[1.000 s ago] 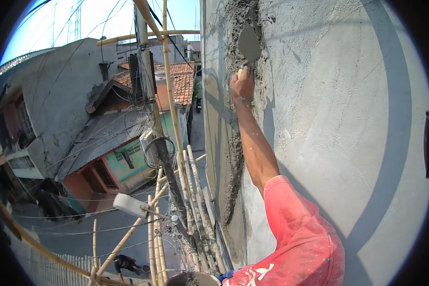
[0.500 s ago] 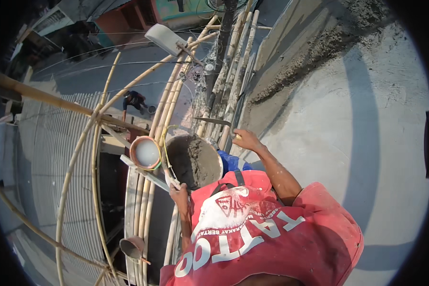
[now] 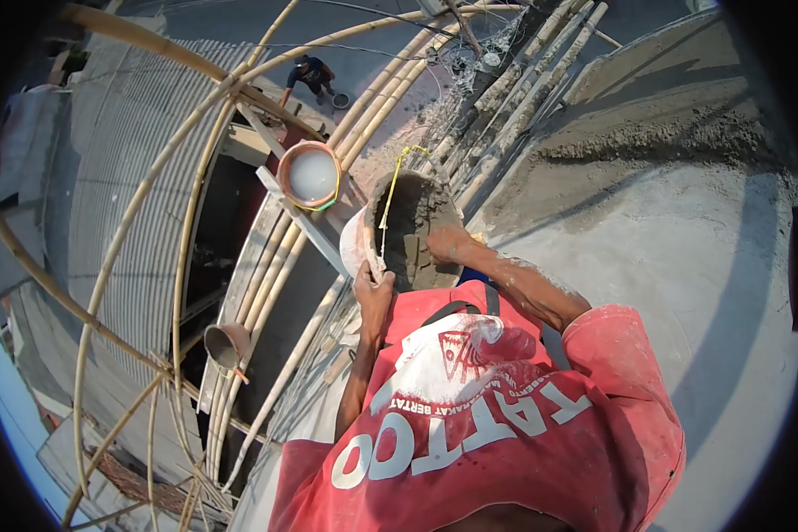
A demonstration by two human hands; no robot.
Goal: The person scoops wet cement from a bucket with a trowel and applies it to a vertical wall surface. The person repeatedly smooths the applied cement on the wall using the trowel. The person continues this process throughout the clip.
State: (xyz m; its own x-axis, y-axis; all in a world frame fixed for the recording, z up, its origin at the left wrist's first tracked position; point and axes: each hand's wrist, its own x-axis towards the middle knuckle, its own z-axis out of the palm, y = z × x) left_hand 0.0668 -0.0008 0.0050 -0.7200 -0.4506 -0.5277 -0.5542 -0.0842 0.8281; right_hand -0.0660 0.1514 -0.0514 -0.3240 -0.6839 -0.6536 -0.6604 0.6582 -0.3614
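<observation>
A red short-sleeved shirt with white lettering (image 3: 470,417) fills the lower view, both forearms reaching out from it. The left hand (image 3: 374,285) is closed around the near rim of a round white bucket of grey wet mortar (image 3: 405,232), tipping it toward the body. The right hand (image 3: 450,244) is curled shut inside the bucket's mouth, down against the mortar; whether it grips a tool I cannot tell, as mortar coats the fingers. A thin yellow cord (image 3: 388,199) runs across the bucket's opening. The bucket rests against the pale bamboo scaffold poles (image 3: 328,177), just beside the grey rendered wall (image 3: 683,230), which carries a rough band of fresh mortar higher up. Left of the bucket, a round orange pail of milky water (image 3: 311,174) sits on the scaffold. Lower left, a small empty brown pail (image 3: 224,344) hangs from the poles. Far below, a person in dark clothes (image 3: 309,74) bends over on the ground.
</observation>
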